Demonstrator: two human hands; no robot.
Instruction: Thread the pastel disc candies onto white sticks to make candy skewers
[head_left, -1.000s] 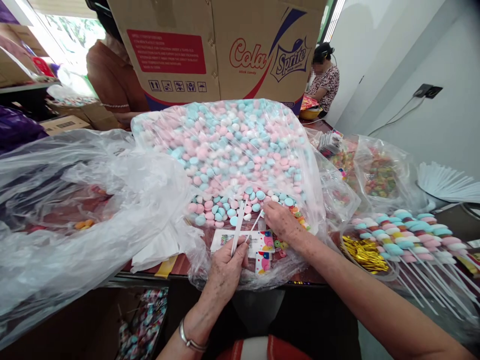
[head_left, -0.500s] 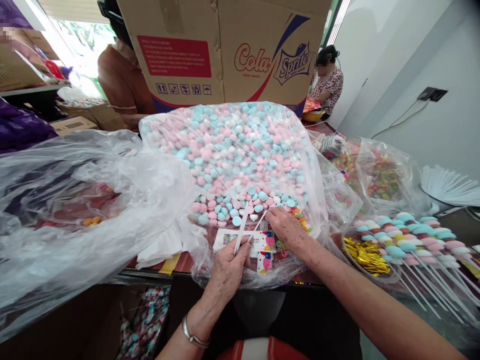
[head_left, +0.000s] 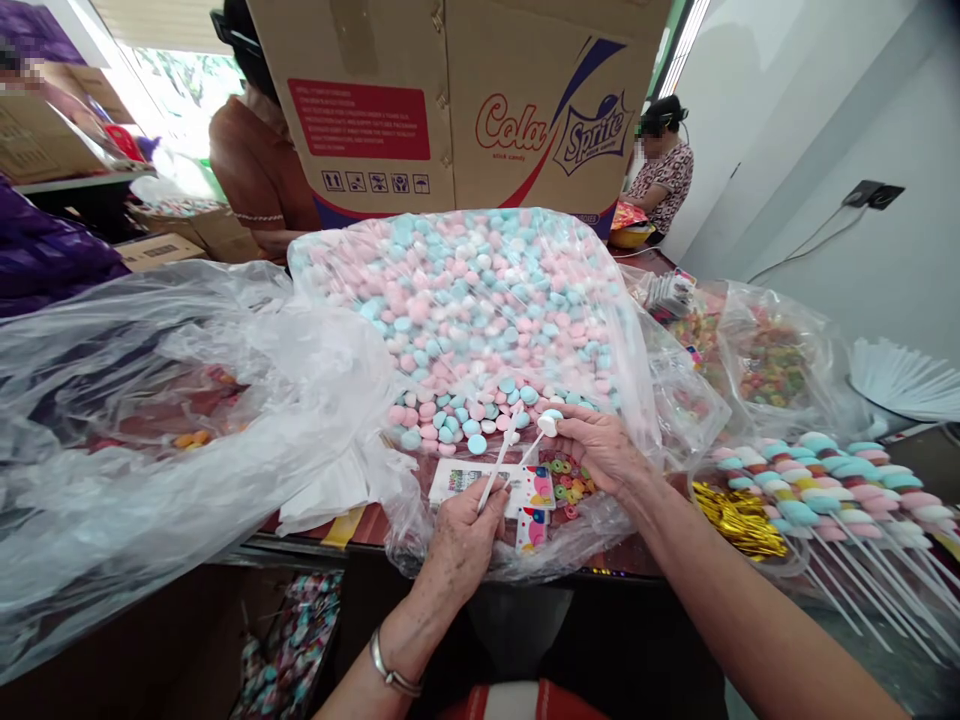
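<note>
My left hand (head_left: pixel 466 522) is closed around white sticks (head_left: pixel 501 460) that point up and away, one slanting apart toward the right. At that slanting stick's upper end, my right hand (head_left: pixel 604 447) pinches a blue-and-white marshmallow (head_left: pixel 549 424). Whether the stick has gone into it or only touches it, I cannot tell. Just beyond both hands, pink, blue and white marshmallows (head_left: pixel 476 444) spill from a large clear bag (head_left: pixel 465 300). Beneath the hands lie printed cards (head_left: pixel 534 528) with coloured dots. Small ring-shaped candies (head_left: pixel 571 487) are beside them, below my right hand.
Finished marshmallow skewers (head_left: pixel 840 480) lie at right, beside a tub of gold twist ties (head_left: pixel 739 520). Behind them are bagged candies (head_left: pixel 780 365) and loose white sticks (head_left: pixel 904 380). Crumpled plastic (head_left: pixel 300 350) covers the left. A tall carton (head_left: pixel 465 110) stands behind; people sit beyond it.
My right hand has come away from the pile with a blue-and-white marshmallow now at the stick's tip. My left hand keeps its hold on the sticks. The view has shifted slightly.
</note>
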